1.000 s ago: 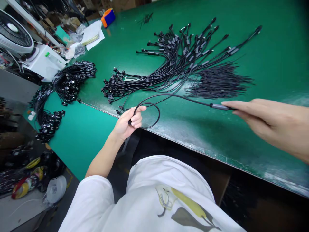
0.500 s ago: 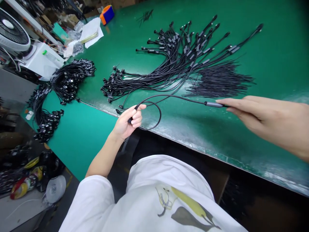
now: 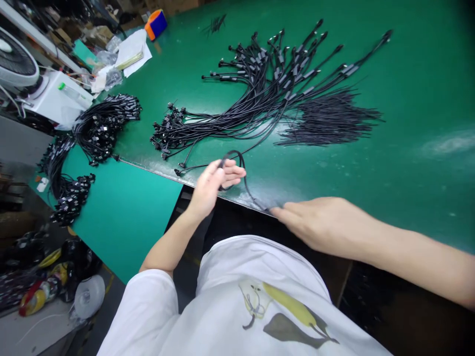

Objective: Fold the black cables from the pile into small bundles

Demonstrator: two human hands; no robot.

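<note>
One black cable (image 3: pixel 249 190) runs between my hands over the front edge of the green table. My left hand (image 3: pixel 217 184) is closed round its small coil, near the table edge. The fingers of my right hand (image 3: pixel 315 222) pinch the cable near its grey sleeve, which is blurred by motion. Behind my hands lies a long bundle of black cables (image 3: pixel 222 121), with plugs at both ends and grey sleeves toward the right. A pile of short thin black strips (image 3: pixel 330 118) sits to the right of the bundle.
Two more black cable bundles (image 3: pixel 107 123) lie at the left. Papers (image 3: pixel 133 52), a roll of orange and blue tape (image 3: pixel 156 24) and a few loose strips (image 3: pixel 216 23) are at the back. A fan (image 3: pixel 17 59) stands on a white box at far left.
My right hand has moved left and toward my body with the cable's end. My left hand has shifted slightly right, and the cable loop at it is smaller. The whole view has shifted a little.
</note>
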